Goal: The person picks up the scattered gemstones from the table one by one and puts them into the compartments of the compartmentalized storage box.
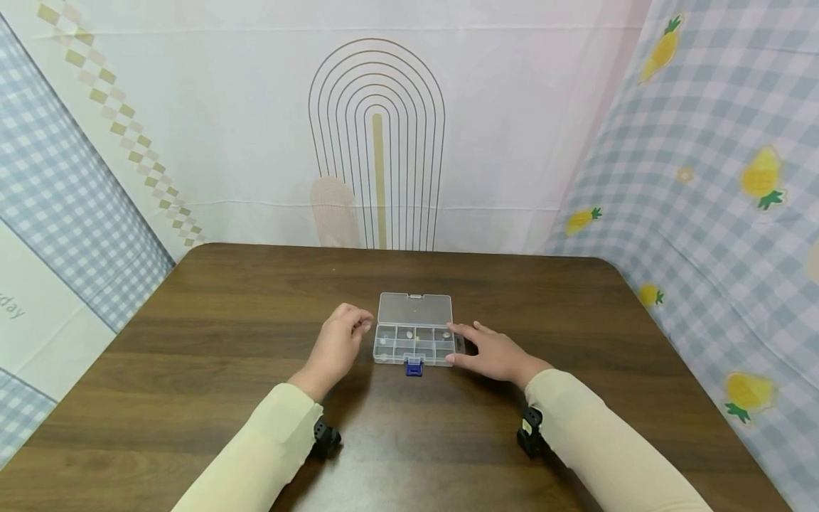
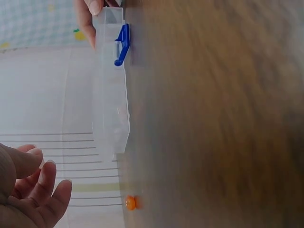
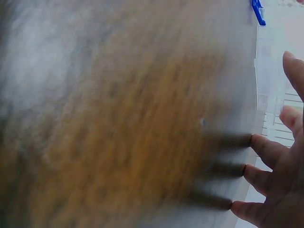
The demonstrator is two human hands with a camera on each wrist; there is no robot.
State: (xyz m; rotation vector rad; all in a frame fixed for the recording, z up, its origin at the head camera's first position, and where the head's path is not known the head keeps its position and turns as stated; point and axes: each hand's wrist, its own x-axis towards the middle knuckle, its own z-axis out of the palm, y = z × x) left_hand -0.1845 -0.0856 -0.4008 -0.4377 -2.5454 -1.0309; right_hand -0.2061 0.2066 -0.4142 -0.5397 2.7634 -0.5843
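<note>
A clear plastic compartment box (image 1: 414,348) with its lid (image 1: 414,309) raised at the back lies on the table. Small pale and yellowish pieces sit in several of its compartments. A blue latch (image 1: 414,368) hangs at its front. Left of the box, my left hand (image 1: 339,343) pinches a tiny pale piece (image 2: 42,164), mostly hidden by the thumb and fingers. My right hand (image 1: 495,352) has its fingers spread, with thumb and index finger touching the right side of the box. Its other fingertips (image 3: 233,204) rest on the table.
An orange bead (image 2: 130,203) lies on the wooden table (image 1: 409,434), near the left hand in the left wrist view. A patterned cloth (image 1: 512,128) hangs behind the table, and a checked one (image 1: 710,213) along the right.
</note>
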